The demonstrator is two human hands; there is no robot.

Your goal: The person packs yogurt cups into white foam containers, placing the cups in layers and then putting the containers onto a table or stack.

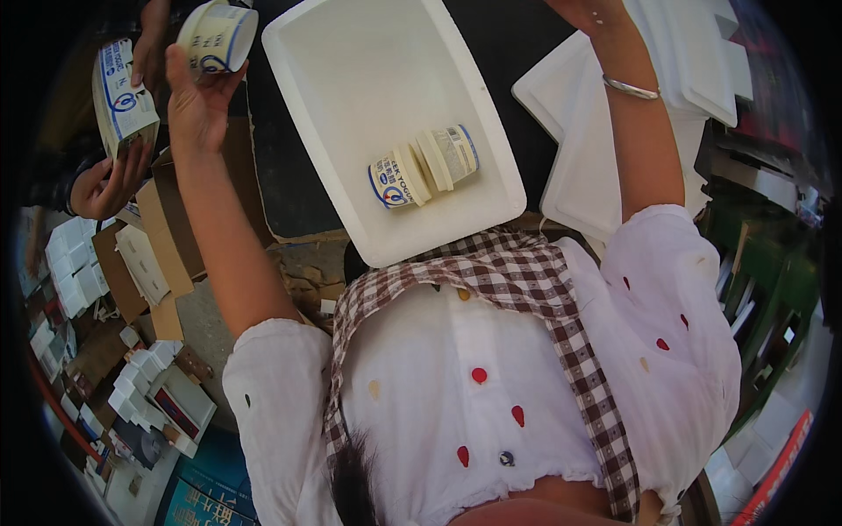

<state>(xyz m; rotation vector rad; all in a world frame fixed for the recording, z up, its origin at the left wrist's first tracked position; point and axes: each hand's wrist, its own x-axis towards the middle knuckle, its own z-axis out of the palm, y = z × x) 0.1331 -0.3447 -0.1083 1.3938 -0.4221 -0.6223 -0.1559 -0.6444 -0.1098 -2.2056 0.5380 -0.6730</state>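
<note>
My left hand [204, 108], raised at the upper left, holds a yogurt tub [220, 39] from below, with its round end tilted to the right. A white foam box [289, 72] stands in front of my body. Inside it, near the close end, two more yogurt tubs lie on their sides, one on the left [393, 181] and one on the right [450, 156], their wide rims facing each other. My right hand [582, 10] reaches to the top edge of the view beside the box; its fingers are cut off by the frame, so what it touches is hidden.
At the left, another person's hands [108, 187] hold a printed yogurt carton [125, 95]. An open cardboard box [171, 223] is below them. White foam lids [579, 171] lie stacked at the right on the black table [289, 197]. Foam pieces [148, 381] stand at the lower left.
</note>
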